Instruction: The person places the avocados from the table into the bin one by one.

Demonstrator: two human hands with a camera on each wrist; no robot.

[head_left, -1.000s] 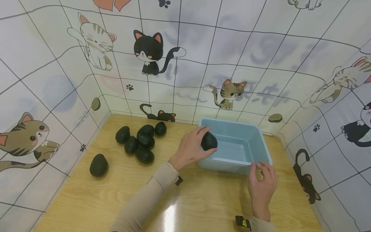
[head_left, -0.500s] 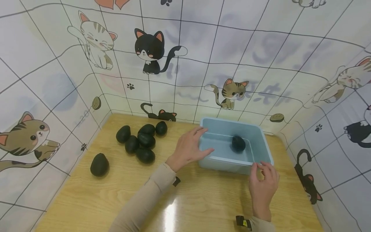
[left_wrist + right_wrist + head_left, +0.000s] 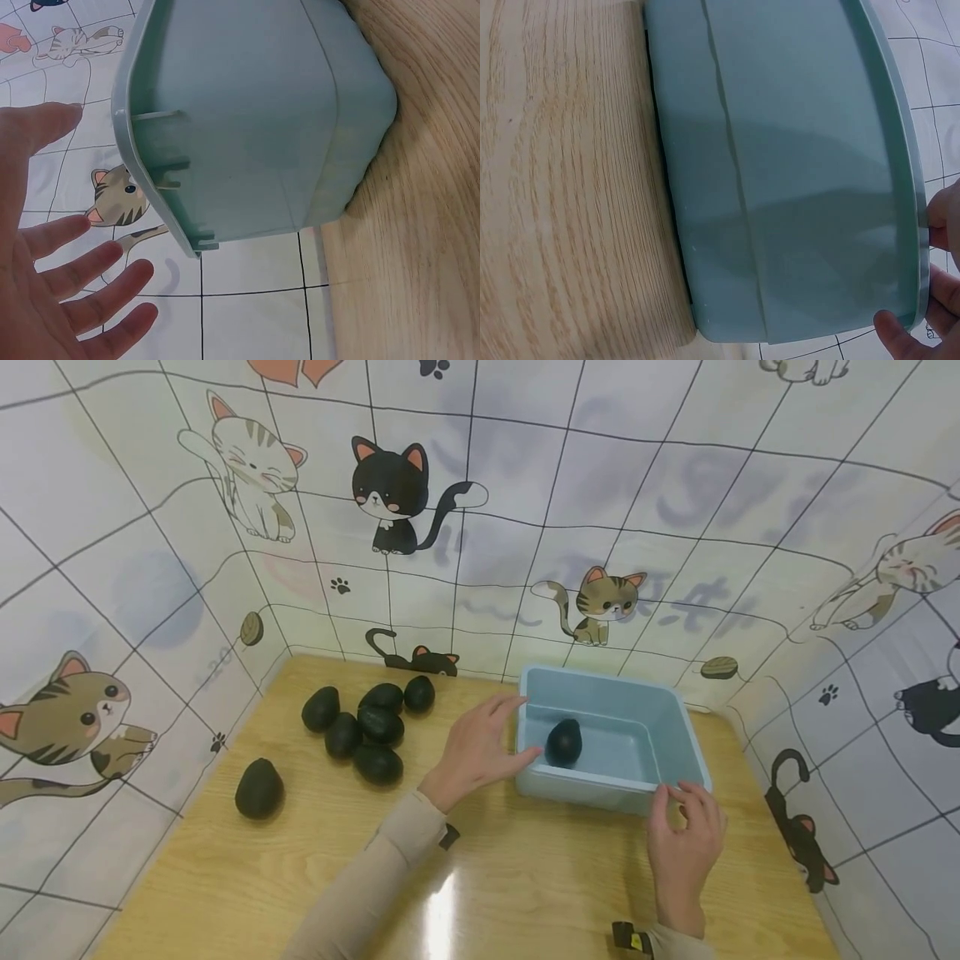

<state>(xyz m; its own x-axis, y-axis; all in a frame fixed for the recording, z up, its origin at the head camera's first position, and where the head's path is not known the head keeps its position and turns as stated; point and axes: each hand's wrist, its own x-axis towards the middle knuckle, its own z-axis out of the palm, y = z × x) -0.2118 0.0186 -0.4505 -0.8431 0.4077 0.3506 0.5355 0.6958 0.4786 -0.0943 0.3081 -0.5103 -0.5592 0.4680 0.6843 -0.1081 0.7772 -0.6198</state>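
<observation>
On the right side of the wooden table (image 3: 525, 889), here's the light blue box (image 3: 585, 795), and inside it, toward the near left corner, sits one dark avocado (image 3: 564, 742). The left hand (image 3: 476, 747) is just beside the box's left end, fingers spread, thumb apart, nothing in its grasp. Over at the near right corner, the right hand (image 3: 686, 839) pinches the rim between thumb and fingers. Now, the handling: that fruit looks firm and fairly weighty for its bulk, rounded enough to roll on the box's smooth floor, so it wants lowering gently; a drop could bruise the flesh under the skin. Best hold? Thumb one side, fingers the other, right around the fat middle; the narrow end would likely slip. Across on the far left, a cluster of six avocados (image 3: 380, 724) lies close together, so fingertips would have to work in between, while the lone avocado (image 3: 259, 789), nearer and further left, offers its full girth. The box itself seems light, stiff plastic, likely to slide if knocked, and its rim is the place to steady it.
</observation>
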